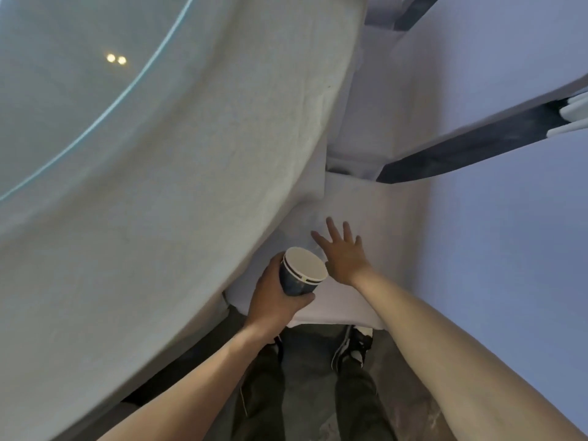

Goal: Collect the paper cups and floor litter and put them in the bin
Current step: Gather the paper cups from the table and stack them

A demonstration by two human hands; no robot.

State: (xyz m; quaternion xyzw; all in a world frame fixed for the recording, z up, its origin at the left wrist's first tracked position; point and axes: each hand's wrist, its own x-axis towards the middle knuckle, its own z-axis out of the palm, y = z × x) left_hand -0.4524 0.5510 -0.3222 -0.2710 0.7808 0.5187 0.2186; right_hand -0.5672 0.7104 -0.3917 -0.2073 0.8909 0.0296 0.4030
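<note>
My left hand (275,297) is wrapped around a dark blue paper cup (300,275) with a white inside, held upright with its mouth facing up; it looks like nested cups, with more than one rim showing. Just to the right of the cup, my right hand (342,253) is spread flat, fingers apart, over a white cloth-covered chair seat (381,211), and it holds nothing. No bin is in view.
A big round table under a pale cloth (191,186), with a glass top, fills the left side. White-covered chairs with dark sashes (461,151) stand at the right. My legs and shoes (353,348) stand on grey floor below.
</note>
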